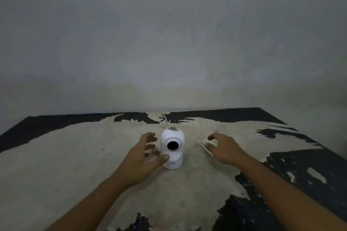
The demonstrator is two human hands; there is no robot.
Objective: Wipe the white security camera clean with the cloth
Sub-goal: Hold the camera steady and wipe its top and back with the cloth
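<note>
Left grip (144, 153): spread wide, thumb touching the white security camera (172, 149), not yet closed on it. Right grip (223, 148): open, over the cloth (204, 146) lying right of the camera on the desk (75, 155). Advice: steady the base first; gather cloth fully; dirt shows on the dome.

One white security camera (172, 148) at centre, one thin cable (164, 117) at its 12 o'clock, one cloth (205, 147) at 3 o'clock, two hands, left hand (139, 157) at 9 o'clock, right hand (224, 148) at 3 o'clock, one table (75, 155)
</note>
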